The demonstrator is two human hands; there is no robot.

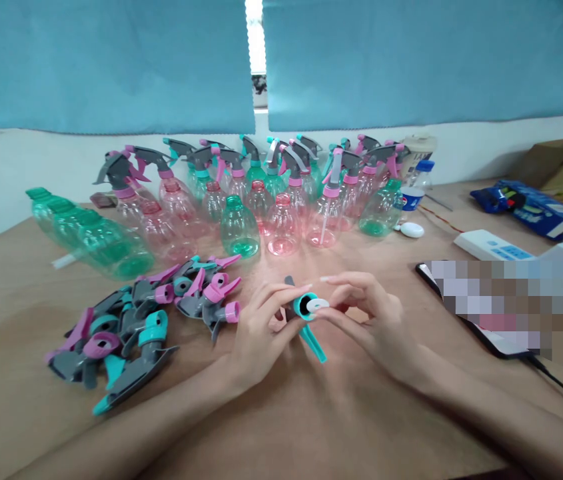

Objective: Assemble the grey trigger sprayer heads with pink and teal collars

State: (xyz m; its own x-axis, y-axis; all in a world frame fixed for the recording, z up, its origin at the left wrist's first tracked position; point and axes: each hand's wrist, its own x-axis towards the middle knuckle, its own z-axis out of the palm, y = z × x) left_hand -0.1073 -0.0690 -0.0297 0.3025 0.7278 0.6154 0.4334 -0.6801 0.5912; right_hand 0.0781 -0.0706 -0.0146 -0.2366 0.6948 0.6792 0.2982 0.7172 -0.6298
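Observation:
My left hand [266, 327] is closed around a grey and teal trigger spray head [306, 305], its round teal collar facing me and its teal trigger pointing down. Between thumb and fingers, my right hand [371, 313] pinches a small white disc [318, 305], a washer by its look, at the collar's opening. Whether the disc touches the collar I cannot tell. Left of my hands lies a pile of loose grey spray heads [131, 340] with pink or teal collars and triggers.
Several pink and green clear bottles [240, 230] stand along the back, many with spray heads fitted. Green bottles [111, 240] stand at the left. To the right are a phone [461, 313] with a cable, a white power strip [491, 247], a blue packet [536, 207] and a Pepsi bottle [414, 193].

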